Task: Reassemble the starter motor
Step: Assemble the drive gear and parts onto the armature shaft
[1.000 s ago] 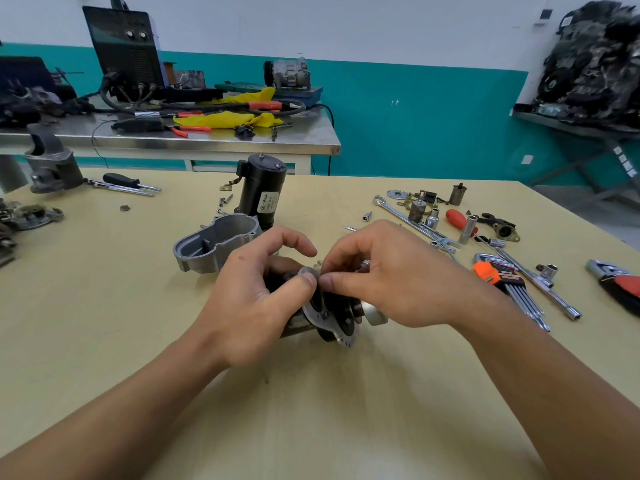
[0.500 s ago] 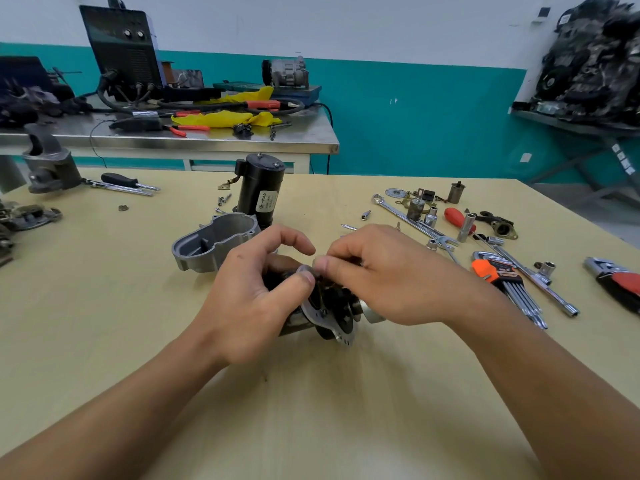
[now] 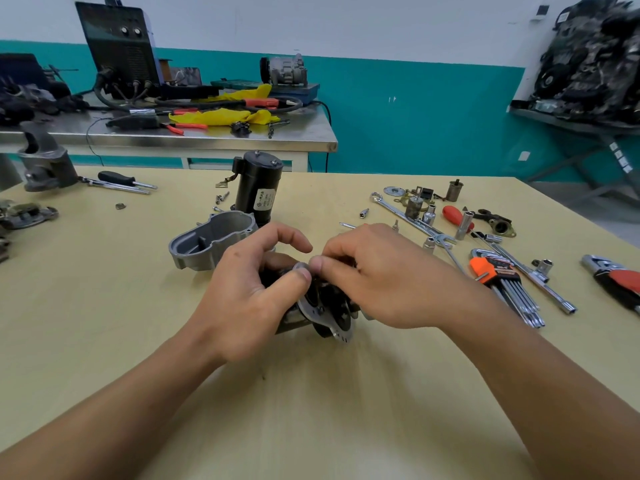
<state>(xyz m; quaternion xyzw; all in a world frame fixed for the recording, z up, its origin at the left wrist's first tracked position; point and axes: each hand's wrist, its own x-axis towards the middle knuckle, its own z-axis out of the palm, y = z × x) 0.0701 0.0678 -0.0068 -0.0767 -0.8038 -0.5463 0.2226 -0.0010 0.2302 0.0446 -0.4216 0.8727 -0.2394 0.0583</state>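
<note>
Left grip [image 3: 249, 296] holds starter [image 3: 332, 301] on counter [image 3: 311, 410], thumb on plate [image 3: 341, 336] rim. Right grip [image 3: 374, 278] pinches same rim. Housing [image 3: 214, 239] just behind, motor can [image 3: 258, 187] upright beyond.

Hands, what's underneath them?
A dark motor part with a round metal plate, gripped by the left hand. The right hand pinches at its top and covers whatever sits there.

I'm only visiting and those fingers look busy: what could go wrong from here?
The left hand and right hand pinch at the top rim of the motor assembly; a small piece there could slip out. It seems to rest on its edge on the table, so it might roll if released.
</note>
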